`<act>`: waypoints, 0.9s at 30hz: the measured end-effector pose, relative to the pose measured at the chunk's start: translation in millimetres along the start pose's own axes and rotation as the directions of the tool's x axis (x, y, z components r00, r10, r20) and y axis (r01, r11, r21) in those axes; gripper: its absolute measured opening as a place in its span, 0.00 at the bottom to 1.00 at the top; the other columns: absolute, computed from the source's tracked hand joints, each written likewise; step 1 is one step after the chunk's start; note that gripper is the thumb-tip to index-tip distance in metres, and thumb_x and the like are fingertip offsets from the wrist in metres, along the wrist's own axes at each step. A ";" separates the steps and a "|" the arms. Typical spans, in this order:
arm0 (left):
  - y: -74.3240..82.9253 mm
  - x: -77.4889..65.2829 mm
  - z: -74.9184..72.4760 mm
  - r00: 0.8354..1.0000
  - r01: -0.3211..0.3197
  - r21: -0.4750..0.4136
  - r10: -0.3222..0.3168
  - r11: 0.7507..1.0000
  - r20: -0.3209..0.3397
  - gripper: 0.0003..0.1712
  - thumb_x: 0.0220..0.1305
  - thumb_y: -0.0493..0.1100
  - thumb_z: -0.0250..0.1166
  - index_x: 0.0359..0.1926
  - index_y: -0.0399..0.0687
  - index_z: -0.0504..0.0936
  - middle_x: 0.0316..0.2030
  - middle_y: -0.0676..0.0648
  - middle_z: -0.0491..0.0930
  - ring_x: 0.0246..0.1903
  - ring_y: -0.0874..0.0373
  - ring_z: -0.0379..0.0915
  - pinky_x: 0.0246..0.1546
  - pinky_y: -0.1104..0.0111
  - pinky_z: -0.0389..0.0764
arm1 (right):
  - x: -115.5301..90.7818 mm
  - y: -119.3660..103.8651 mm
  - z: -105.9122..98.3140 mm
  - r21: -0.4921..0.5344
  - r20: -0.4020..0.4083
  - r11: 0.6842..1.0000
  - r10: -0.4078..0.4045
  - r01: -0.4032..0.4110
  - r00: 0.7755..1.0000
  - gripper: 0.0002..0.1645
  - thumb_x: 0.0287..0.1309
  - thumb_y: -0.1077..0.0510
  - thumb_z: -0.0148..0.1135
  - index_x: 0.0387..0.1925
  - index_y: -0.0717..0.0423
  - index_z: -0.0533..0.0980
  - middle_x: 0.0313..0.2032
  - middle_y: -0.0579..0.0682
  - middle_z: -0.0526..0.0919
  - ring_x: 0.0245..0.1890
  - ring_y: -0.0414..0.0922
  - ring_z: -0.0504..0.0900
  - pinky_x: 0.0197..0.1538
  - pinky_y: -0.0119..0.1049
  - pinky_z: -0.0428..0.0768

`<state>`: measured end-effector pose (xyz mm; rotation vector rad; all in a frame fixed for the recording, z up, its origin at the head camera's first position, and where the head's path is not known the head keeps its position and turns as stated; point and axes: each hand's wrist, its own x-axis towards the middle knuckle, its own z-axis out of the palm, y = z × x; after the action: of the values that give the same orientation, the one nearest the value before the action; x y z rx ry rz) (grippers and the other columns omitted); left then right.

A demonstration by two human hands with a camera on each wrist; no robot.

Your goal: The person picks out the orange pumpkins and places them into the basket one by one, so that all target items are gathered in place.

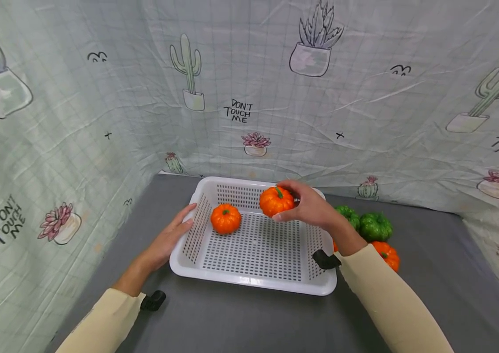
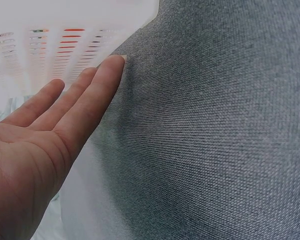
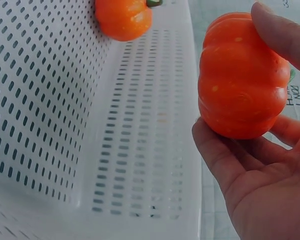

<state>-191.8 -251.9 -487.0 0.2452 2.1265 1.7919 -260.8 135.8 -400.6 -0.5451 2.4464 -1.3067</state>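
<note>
A small orange pumpkin (image 1: 272,202) with a green stem is gripped by my right hand (image 1: 315,208), held over the back right part of a white perforated plastic basket (image 1: 249,281). In the right wrist view, my thumb and fingers curl round the held pumpkin (image 3: 242,80) from opposite sides. Another orange pumpkin (image 1: 225,221) sits inside the basket toward the left. My left hand (image 1: 167,242) is at the basket's left side. Its fingers (image 2: 97,97) reach out fairly straight along the outer wall in the left wrist view.
Right of the basket, partly behind my right forearm, lie green pumpkin-like vegetables (image 1: 376,226) and an orange pumpkin (image 1: 386,255). The grey tabletop (image 1: 231,318) meets a hanging cloth (image 1: 275,98) printed with cacti at the back and sides.
</note>
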 end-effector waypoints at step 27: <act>-0.6 -1.9 -0.2 1.000 0.024 -0.029 -0.024 0.999 0.011 0.34 0.85 0.57 0.42 0.84 0.68 0.42 0.80 0.34 0.52 0.60 0.35 0.76 0.49 0.58 0.86 | 13.2 14.0 20.1 -0.026 -0.001 0.998 0.055 -0.055 0.998 0.49 0.50 0.53 0.82 0.71 0.56 0.68 0.64 0.58 0.78 0.58 0.55 0.78 0.61 0.48 0.82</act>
<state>-190.1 -252.8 -487.3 0.2202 2.0864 1.8025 -266.1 122.2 -424.4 -0.4801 2.4638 -1.2556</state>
